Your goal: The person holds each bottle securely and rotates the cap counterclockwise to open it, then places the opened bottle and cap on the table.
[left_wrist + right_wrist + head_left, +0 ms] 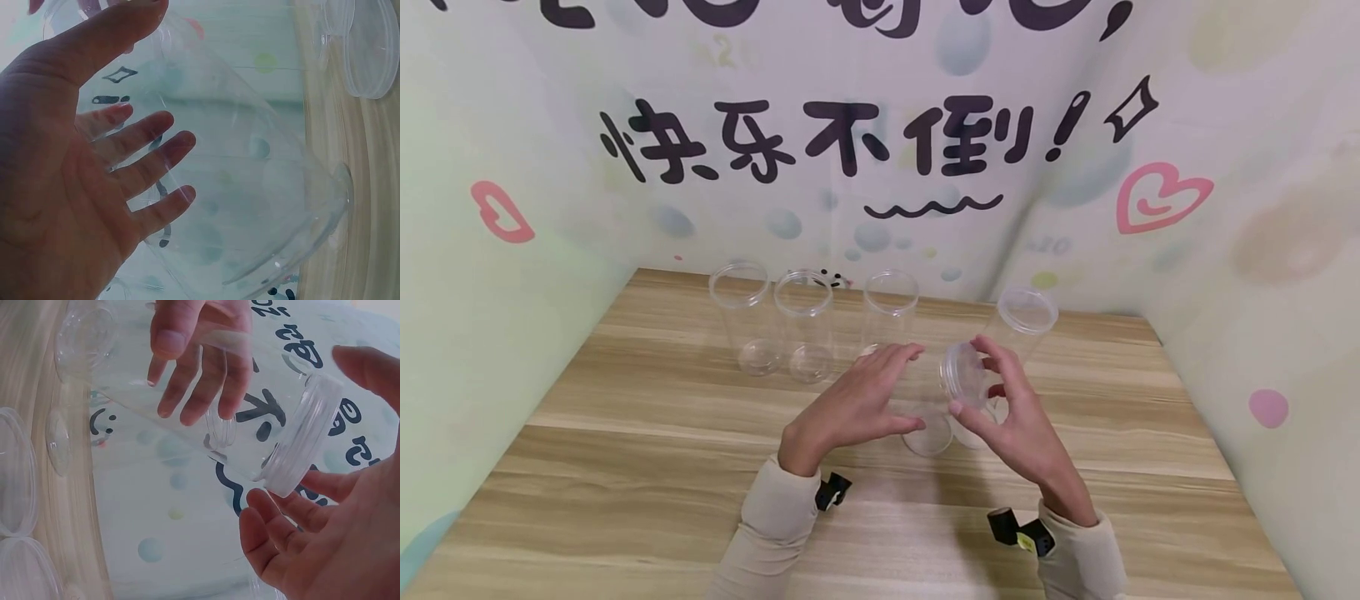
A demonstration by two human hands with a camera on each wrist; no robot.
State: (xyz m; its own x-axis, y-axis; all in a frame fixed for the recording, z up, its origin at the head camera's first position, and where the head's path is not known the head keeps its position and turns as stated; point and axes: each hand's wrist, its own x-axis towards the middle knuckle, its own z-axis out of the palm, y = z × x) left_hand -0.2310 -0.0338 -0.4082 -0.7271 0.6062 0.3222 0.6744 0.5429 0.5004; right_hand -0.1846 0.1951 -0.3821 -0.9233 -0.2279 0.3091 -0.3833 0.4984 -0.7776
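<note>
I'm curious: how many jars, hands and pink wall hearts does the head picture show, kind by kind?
Standing clear jars: 4
Tilted clear jar: 1
Hands: 2
Pink hearts: 2
Total: 9

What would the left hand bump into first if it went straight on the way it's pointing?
Probably the tilted clear jar, which overlaps the left hand in both wrist views; see-through walls make depth unclear, so they may already touch.

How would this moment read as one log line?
Right hand: holds clear jar, tilted; left hand: spread beside it; behind: other clear jars standing
</note>
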